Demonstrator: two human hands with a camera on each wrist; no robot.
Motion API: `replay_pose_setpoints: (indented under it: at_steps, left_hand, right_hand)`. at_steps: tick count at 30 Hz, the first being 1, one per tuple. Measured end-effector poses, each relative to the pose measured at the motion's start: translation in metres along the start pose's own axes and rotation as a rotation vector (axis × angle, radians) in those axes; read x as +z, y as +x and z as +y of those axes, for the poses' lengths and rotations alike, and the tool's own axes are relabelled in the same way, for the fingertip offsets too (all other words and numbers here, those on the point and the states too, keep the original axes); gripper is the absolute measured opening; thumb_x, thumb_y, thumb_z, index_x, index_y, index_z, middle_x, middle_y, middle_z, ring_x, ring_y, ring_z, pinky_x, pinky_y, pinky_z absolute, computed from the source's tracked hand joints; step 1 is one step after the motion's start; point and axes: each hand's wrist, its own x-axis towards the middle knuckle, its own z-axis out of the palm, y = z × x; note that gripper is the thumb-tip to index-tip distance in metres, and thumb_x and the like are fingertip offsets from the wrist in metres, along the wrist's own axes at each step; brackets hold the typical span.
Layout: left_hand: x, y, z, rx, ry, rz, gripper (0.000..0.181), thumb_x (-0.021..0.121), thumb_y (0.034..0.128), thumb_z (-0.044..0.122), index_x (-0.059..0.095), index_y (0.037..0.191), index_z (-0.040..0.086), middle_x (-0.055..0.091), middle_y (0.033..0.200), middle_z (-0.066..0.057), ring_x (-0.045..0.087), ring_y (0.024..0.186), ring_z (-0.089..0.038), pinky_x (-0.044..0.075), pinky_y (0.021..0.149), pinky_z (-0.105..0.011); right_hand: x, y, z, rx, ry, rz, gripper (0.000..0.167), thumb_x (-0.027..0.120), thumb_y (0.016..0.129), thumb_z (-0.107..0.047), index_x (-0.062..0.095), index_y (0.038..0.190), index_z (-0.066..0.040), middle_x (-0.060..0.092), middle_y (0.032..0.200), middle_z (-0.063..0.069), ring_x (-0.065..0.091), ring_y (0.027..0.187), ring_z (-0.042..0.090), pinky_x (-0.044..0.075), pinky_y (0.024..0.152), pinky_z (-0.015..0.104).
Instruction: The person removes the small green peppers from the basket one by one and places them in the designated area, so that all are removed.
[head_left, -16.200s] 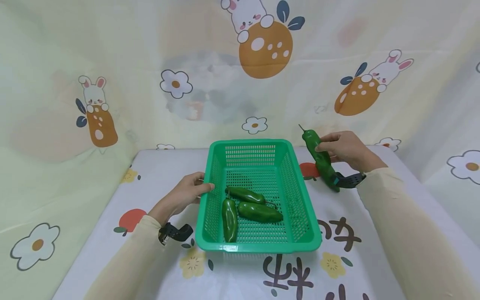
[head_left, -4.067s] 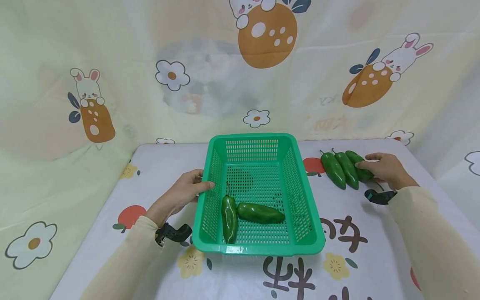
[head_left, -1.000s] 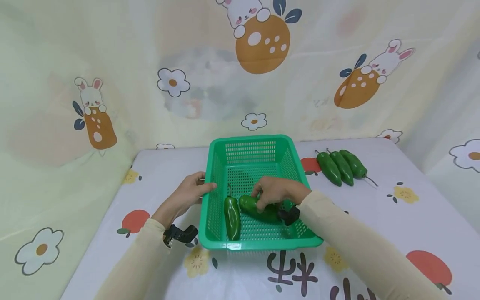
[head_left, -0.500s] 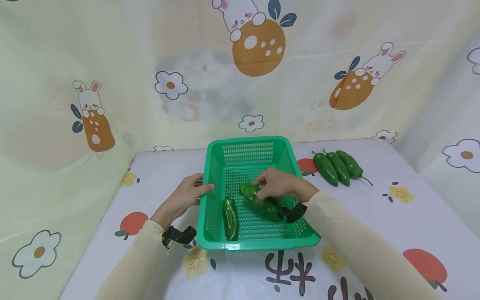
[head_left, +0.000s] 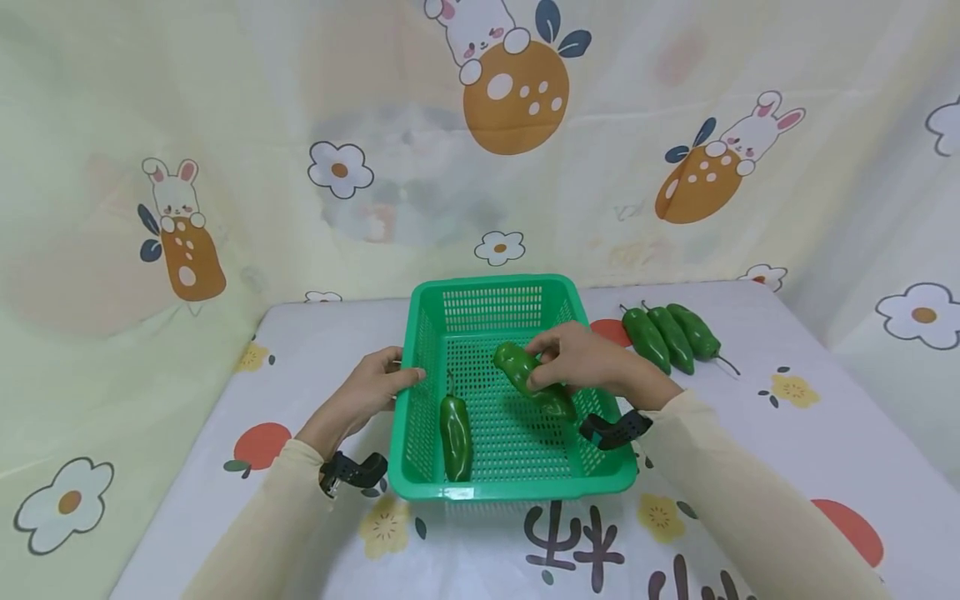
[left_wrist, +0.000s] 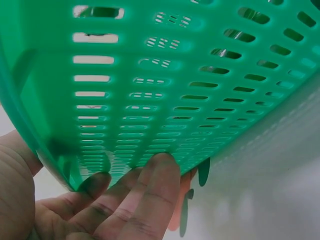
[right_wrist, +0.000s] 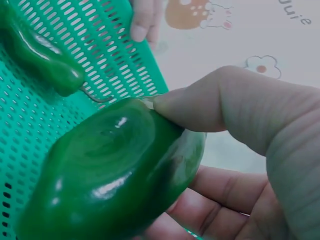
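Observation:
My right hand (head_left: 581, 360) pinches a green pepper (head_left: 550, 398) between thumb and fingers, raised over the right part of the green basket (head_left: 513, 490). The right wrist view shows this pepper (right_wrist: 115, 165) large, with the thumb on its upper side. A second pepper (head_left: 455, 437) lies lengthwise on the basket floor, near the left wall. My left hand (head_left: 367, 392) grips the basket's left rim, thumb over the edge. In the left wrist view the fingers of my left hand (left_wrist: 125, 200) rest against the outside of the perforated wall (left_wrist: 145, 115).
Three green peppers (head_left: 670, 337) lie side by side on the table, right of the basket near the back edge. A patterned cloth (head_left: 420, 575) covers the table, and a printed curtain (head_left: 405, 100) hangs behind it. Black devices are strapped to both wrists.
My right hand has lifted the pepper off the basket floor and moved it up and to the right. My left hand keeps its grip on the rim. Earlier, more peppers lay in the basket.

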Motion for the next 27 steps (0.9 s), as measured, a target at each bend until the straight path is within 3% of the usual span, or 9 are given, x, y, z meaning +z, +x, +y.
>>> replay_pose_setpoints:
  at_steps: [9,17,27]
  left_hand:
    - [-0.001,-0.001,0.001,0.001,0.002,-0.013,0.049,0.06,0.1042,0.017,0.047,0.146,-0.005,0.063,0.131,-0.029,0.075,0.102,-0.034,0.065,0.086,-0.045]
    - [-0.001,-0.002,0.001,0.019,-0.015,-0.027,0.05,0.059,0.1044,0.017,0.046,0.147,-0.006,0.063,0.129,-0.031,0.075,0.102,-0.037,0.065,0.085,-0.044]
    - [-0.002,-0.002,0.0,0.026,-0.016,-0.037,0.051,0.059,0.1049,0.017,0.045,0.148,-0.007,0.063,0.129,-0.032,0.075,0.102,-0.037,0.065,0.085,-0.044]
  right_hand:
    - [-0.015,-0.019,0.007,0.035,0.022,0.085,0.062,0.079,0.087,-0.016,0.058,0.142,0.004,0.056,0.092,0.007,0.06,0.083,0.021,0.062,0.07,0.036]
    - [-0.031,-0.039,0.013,0.007,0.06,0.115,0.066,0.077,0.09,-0.015,0.052,0.147,0.006,0.06,0.098,0.009,0.064,0.089,0.021,0.065,0.076,0.041]
    - [-0.053,-0.064,0.026,-0.001,0.071,0.219,0.064,0.075,0.092,-0.015,0.051,0.148,0.006,0.064,0.105,0.015,0.069,0.094,0.025,0.065,0.076,0.04]
